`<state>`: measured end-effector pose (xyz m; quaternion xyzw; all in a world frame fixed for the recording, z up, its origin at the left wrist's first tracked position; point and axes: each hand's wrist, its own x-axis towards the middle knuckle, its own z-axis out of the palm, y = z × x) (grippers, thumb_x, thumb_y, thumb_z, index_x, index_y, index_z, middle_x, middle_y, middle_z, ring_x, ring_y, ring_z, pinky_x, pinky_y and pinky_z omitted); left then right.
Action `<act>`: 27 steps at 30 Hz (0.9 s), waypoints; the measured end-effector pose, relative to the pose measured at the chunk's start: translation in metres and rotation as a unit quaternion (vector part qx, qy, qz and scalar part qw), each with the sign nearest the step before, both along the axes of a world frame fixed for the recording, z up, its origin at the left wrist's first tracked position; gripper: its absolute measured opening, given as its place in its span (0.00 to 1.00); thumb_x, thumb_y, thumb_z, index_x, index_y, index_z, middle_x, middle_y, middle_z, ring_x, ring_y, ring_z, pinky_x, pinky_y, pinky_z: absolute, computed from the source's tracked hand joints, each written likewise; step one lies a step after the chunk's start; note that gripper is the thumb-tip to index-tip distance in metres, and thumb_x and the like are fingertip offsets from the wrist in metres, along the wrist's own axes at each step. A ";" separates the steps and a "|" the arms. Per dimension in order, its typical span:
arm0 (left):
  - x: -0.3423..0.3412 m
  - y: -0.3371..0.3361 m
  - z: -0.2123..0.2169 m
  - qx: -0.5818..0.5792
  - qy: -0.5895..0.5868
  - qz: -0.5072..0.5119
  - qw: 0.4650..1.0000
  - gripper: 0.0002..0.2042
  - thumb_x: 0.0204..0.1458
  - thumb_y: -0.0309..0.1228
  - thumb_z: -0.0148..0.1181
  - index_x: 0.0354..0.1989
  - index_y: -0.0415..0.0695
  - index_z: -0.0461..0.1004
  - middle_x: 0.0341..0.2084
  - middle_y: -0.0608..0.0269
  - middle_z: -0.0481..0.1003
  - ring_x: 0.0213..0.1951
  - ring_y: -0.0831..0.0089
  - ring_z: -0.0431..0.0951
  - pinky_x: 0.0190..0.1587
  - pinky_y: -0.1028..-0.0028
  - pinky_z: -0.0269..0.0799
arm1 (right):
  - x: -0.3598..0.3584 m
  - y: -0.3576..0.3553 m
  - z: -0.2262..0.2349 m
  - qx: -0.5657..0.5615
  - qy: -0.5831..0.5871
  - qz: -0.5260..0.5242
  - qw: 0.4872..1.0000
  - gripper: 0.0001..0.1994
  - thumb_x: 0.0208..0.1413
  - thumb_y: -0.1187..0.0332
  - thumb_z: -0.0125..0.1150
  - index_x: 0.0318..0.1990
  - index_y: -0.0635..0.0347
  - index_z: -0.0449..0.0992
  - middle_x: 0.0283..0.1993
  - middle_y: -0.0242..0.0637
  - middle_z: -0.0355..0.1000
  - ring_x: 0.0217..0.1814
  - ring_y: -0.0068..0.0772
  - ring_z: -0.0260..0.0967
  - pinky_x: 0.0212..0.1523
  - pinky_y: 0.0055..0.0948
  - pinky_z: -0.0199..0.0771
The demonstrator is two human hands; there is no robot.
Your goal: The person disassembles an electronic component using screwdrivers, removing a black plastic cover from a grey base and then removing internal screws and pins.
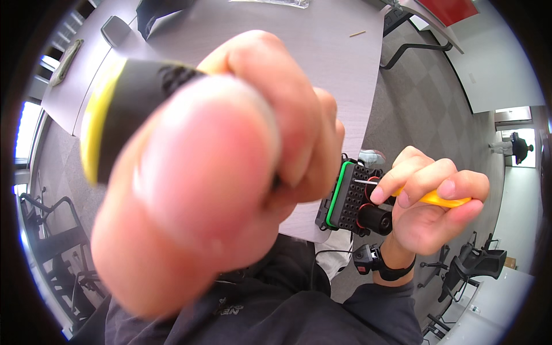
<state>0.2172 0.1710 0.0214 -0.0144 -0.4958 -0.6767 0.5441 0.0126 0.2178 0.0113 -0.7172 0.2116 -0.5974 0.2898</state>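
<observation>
Very close to the camera, my left hand fills much of the middle left. Its fingers are curled round a black and yellow object, rounded at its yellow end. The rest of that object is hidden by the thumb and fingers, so its kind cannot be made out. At the right, my right hand grips a screwdriver with a yellow handle and a thin metal shaft. The shaft passes in front of a black studded block with a green band and black cylinders ringed in red. Contact between tip and block is unclear.
A pale table lies beneath, its right edge near the black block. On it are a small thin stick and a clear plastic piece. Office chairs stand right and left. A person is far off at right.
</observation>
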 end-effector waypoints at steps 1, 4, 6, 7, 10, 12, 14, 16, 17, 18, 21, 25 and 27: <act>-0.003 -0.003 -0.001 -0.001 0.006 -0.007 1.000 0.19 0.53 0.54 0.42 0.29 0.49 0.61 0.11 0.70 0.60 0.12 0.79 0.57 0.15 0.78 0.53 | -0.002 0.000 0.000 -0.004 0.001 -0.005 1.000 0.20 0.68 0.53 0.19 0.44 0.55 0.59 0.26 0.35 0.65 0.18 0.30 0.68 0.20 0.23 0.58; 0.000 0.000 0.001 -0.002 -0.001 0.000 1.000 0.20 0.53 0.54 0.42 0.29 0.48 0.61 0.10 0.70 0.59 0.12 0.79 0.56 0.15 0.78 0.52 | 0.001 -0.003 -0.001 -0.006 0.007 0.017 1.000 0.20 0.68 0.53 0.20 0.44 0.55 0.59 0.25 0.35 0.65 0.18 0.30 0.67 0.19 0.22 0.58; -0.002 -0.002 0.003 -0.002 -0.002 -0.002 1.000 0.20 0.53 0.54 0.41 0.28 0.48 0.61 0.10 0.70 0.59 0.11 0.79 0.55 0.15 0.78 0.51 | 0.001 -0.002 -0.002 -0.003 0.004 0.013 1.000 0.20 0.68 0.53 0.20 0.44 0.55 0.59 0.24 0.35 0.64 0.18 0.31 0.67 0.19 0.22 0.59; -0.004 -0.001 0.004 -0.002 -0.006 -0.003 1.000 0.20 0.53 0.55 0.40 0.28 0.48 0.61 0.10 0.70 0.59 0.11 0.79 0.55 0.15 0.78 0.50 | 0.001 -0.001 -0.002 -0.001 0.003 0.012 1.000 0.20 0.68 0.53 0.20 0.44 0.55 0.59 0.24 0.35 0.64 0.17 0.31 0.67 0.19 0.22 0.59; -0.007 -0.005 0.005 0.000 -0.004 -0.012 1.000 0.21 0.54 0.55 0.39 0.27 0.48 0.61 0.10 0.70 0.58 0.11 0.79 0.54 0.14 0.78 0.50 | 0.005 0.002 0.007 0.067 0.024 -0.054 0.996 0.21 0.67 0.50 0.32 0.37 0.60 0.61 0.18 0.37 0.66 0.16 0.33 0.68 0.21 0.27 0.64; -0.010 0.000 0.000 0.031 0.034 0.007 0.999 0.21 0.53 0.55 0.38 0.27 0.48 0.61 0.10 0.70 0.59 0.11 0.79 0.54 0.14 0.78 0.50 | 0.009 0.003 0.004 0.065 0.096 -0.105 0.988 0.18 0.67 0.55 0.36 0.35 0.62 0.62 0.19 0.38 0.66 0.16 0.31 0.66 0.22 0.26 0.67; -0.014 0.000 -0.005 0.025 0.059 0.020 0.998 0.21 0.53 0.55 0.37 0.28 0.48 0.61 0.10 0.69 0.59 0.11 0.79 0.54 0.14 0.78 0.50 | 0.004 0.004 -0.002 0.052 0.045 -0.114 0.991 0.16 0.67 0.59 0.40 0.35 0.65 0.63 0.20 0.39 0.66 0.17 0.29 0.65 0.22 0.26 0.68; -0.018 0.001 -0.011 0.013 0.067 0.019 0.997 0.20 0.53 0.54 0.37 0.28 0.48 0.61 0.11 0.69 0.60 0.11 0.79 0.55 0.14 0.78 0.50 | 0.001 0.010 -0.003 0.049 -0.028 -0.102 0.993 0.15 0.66 0.60 0.42 0.36 0.66 0.62 0.23 0.42 0.68 0.20 0.28 0.65 0.23 0.26 0.69; -0.018 0.003 -0.010 0.015 0.063 0.017 0.998 0.20 0.53 0.54 0.37 0.28 0.48 0.61 0.11 0.69 0.60 0.11 0.79 0.55 0.14 0.78 0.51 | 0.002 0.010 -0.001 0.047 -0.023 -0.102 0.993 0.16 0.66 0.59 0.44 0.35 0.66 0.62 0.23 0.43 0.67 0.20 0.27 0.65 0.23 0.26 0.70; -0.017 0.001 -0.009 0.013 0.059 0.015 0.998 0.20 0.53 0.54 0.37 0.28 0.48 0.61 0.11 0.69 0.59 0.11 0.79 0.55 0.14 0.77 0.51 | 0.001 0.007 -0.003 0.026 -0.041 -0.089 0.995 0.15 0.65 0.60 0.47 0.36 0.67 0.63 0.23 0.44 0.68 0.21 0.28 0.66 0.24 0.26 0.71; -0.013 0.001 -0.003 0.010 0.034 0.015 0.999 0.20 0.53 0.54 0.37 0.28 0.49 0.61 0.11 0.69 0.59 0.12 0.79 0.56 0.15 0.77 0.51 | 0.004 0.000 -0.005 -0.021 -0.053 -0.073 0.996 0.13 0.61 0.65 0.54 0.37 0.69 0.64 0.24 0.45 0.69 0.22 0.30 0.68 0.24 0.27 0.73; -0.009 -0.003 -0.001 0.021 0.012 0.020 0.999 0.21 0.53 0.55 0.37 0.27 0.49 0.60 0.10 0.70 0.59 0.12 0.78 0.56 0.15 0.77 0.51 | 0.005 -0.011 -0.004 -0.082 -0.019 -0.086 0.993 0.16 0.49 0.70 0.68 0.38 0.74 0.69 0.26 0.45 0.73 0.22 0.31 0.72 0.22 0.24 0.73; -0.006 -0.005 -0.002 0.024 0.014 0.024 0.999 0.21 0.54 0.55 0.36 0.26 0.49 0.60 0.10 0.70 0.59 0.12 0.79 0.56 0.15 0.77 0.50 | 0.006 -0.012 -0.002 -0.078 -0.010 -0.099 0.992 0.19 0.45 0.68 0.72 0.37 0.74 0.71 0.27 0.44 0.74 0.23 0.30 0.72 0.22 0.23 0.73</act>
